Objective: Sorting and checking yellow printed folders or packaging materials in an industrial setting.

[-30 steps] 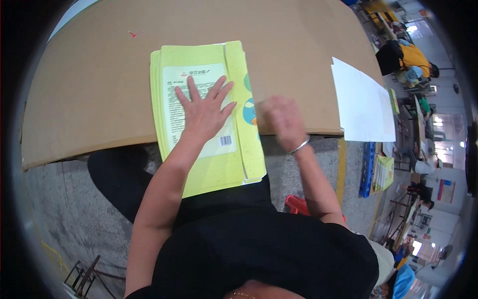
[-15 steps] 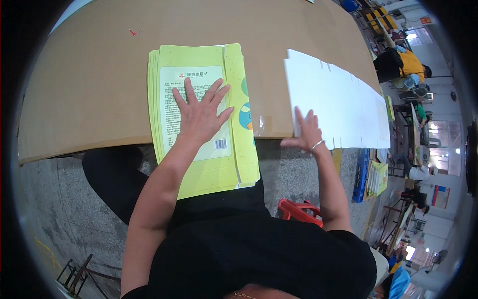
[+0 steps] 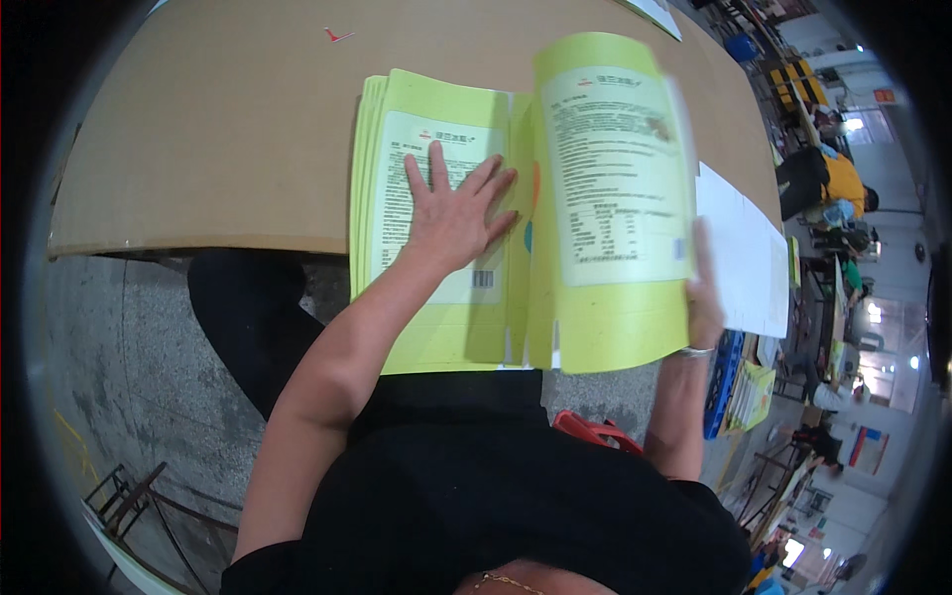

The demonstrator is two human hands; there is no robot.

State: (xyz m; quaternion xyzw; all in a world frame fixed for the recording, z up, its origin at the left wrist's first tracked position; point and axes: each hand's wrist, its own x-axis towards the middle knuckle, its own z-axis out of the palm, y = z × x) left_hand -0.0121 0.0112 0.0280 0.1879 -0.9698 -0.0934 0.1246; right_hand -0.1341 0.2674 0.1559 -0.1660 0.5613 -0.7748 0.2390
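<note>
Green card stack (image 3: 397, 230) steadied, panel (image 3: 620, 198) raised

Your green card stack overhangs the table's (image 3: 198, 149) near edge. Your left hand (image 3: 446, 223) lies spread on it, gripping nothing, probably steadying it. Right of the stack, your right hand (image 3: 705, 307) meets the panel's outer edge, apparently supporting it; blurred, partly hidden fingers leave its grip impossible to tell. The panel partly covers white sheets (image 3: 749, 263).

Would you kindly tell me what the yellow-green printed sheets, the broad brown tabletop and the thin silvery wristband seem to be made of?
Yellow-green printed sheets: probably thin card, smooth; the raised panel bends in a stiff curve.
Broad brown tabletop: perhaps cardboard, matte, from its plain tan surface.
Thin silvery wristband: likely polished metal, given its pale shine.
</note>
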